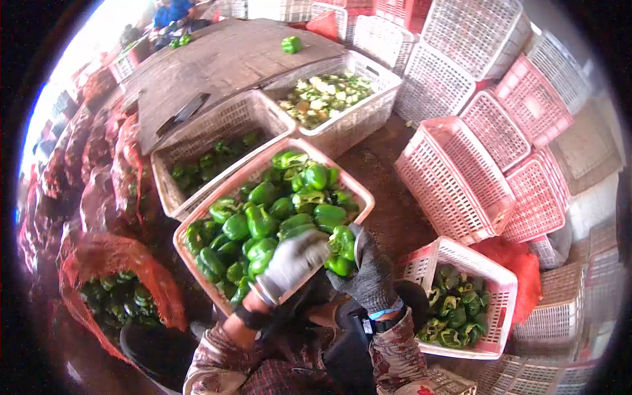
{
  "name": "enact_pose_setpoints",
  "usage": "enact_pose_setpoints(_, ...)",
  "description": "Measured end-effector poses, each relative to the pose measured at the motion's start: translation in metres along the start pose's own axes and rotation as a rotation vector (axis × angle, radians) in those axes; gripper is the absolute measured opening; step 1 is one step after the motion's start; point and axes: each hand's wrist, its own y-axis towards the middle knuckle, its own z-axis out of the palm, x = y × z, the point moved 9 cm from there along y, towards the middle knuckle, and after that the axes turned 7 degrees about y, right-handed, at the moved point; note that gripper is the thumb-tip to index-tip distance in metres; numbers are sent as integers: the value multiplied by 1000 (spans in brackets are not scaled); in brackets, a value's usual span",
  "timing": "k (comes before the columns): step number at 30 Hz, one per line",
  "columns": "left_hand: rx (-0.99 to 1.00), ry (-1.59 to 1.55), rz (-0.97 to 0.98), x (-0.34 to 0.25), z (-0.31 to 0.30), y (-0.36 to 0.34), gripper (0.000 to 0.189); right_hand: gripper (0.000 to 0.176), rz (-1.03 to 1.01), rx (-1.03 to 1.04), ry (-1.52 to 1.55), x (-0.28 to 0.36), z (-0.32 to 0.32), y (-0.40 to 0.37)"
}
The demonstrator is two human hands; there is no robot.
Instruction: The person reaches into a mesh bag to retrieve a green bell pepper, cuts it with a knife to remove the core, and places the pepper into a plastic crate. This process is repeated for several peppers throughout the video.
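My right hand (pixel 370 275), in a dark grey glove, grips a green bell pepper (pixel 342 249) between thumb and fingers. Close beside that pepper is my left hand (pixel 299 259) in a pale grey glove. Motion smears its fingers, so I cannot tell whether they hold anything. Both hands are over the near edge of a pink plastic crate (pixel 186 253) piled with green bell peppers (pixel 261 222), some of them cut open. Just right of my right arm stands a pink and white crate (pixel 503 316) with more green peppers (pixel 459 309), several split.
Behind the pink crate are a whitish crate (pixel 227 112) with some peppers and another (pixel 378 108) with pale cut pieces. A knife (pixel 184 113) lies on the wooden table (pixel 230 56). A red mesh sack (pixel 99 253) stands left. Stacked crates (pixel 454 178) line the right.
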Motion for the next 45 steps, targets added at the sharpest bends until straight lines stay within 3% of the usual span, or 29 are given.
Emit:
enact_pose_setpoints(1, -46, 214, 49, -8, 5, -18, 50, 86, -50, 42, -58, 9, 7, -2)
enact_pose_setpoints(3, -86, -140, -36, 1, 5, -37, 51, 87, -158, 119, -168, 25, 21, -7)
enact_pose_setpoints(5, -102, -339, -1, -1, 1, -53, 43, 88, -175, 167, -117, 35, 31, -14)
enact_pose_setpoints(8, -51, -444, -59, 1, 1, -72, 36, 89, -138, 240, 2, 39, 47, -28)
enact_pose_setpoints(9, 22, -311, -53, 4, 1, -78, 44, 89, -146, 251, 48, 38, 50, -32)
enact_pose_setpoints(12, 49, -355, -58, 6, 0, -89, 38, 90, -201, 271, 148, 40, 58, -42)
enact_pose_setpoints(15, 155, -492, -180, 24, 5, -94, 42, 89, -139, 306, 400, 29, 71, -51)
enact_pose_setpoints(19, 99, -665, -109, 7, 0, -89, 44, 85, -16, 328, 587, 21, 84, -52)
enact_pose_setpoints(22, 98, -643, -168, 16, -2, -87, 44, 83, -161, 317, 378, 34, 79, -34)
enact_pose_setpoints(25, 75, -739, -162, 15, -3, -80, 47, 83, 35, 315, 603, 23, 86, -30)
enact_pose_setpoints(29, 80, -868, -135, 28, -5, -74, 58, 79, 79, 256, 497, 9, 92, -26)
enact_pose_setpoints(31, 136, -1058, -122, 10, -6, -75, 58, 74, 140, 214, 484, -16, 91, -29)
enact_pose_setpoints(33, 660, -694, -92, -7, 27, -88, 47, 72, 247, 178, 486, -31, 88, -27)
enact_pose_setpoints(35, 755, -639, -9, -31, 37, -86, 42, 71, 394, 137, 530, -46, 84, -22)
enact_pose_setpoints(36, 676, -707, -78, -29, 29, -81, 44, 70, 464, 108, 554, -52, 82, -17)
enact_pose_setpoints(39, 399, -886, 28, -30, -31, -73, 50, 68, 490, -30, 559, -51, 53, 33)
enact_pose_setpoints(41, 73, -1049, 32, -8, -77, -78, 57, 69, 262, -112, 401, -12, 31, 92)
enact_pose_setpoints(43, -264, -1021, -18, 23, -117, -82, 59, 71, -145, -167, 78, 48, 32, 144)
enact_pose_setpoints(45, -388, -1139, -17, 40, -138, -92, 52, 72, -287, -152, -119, 53, 63, 177)
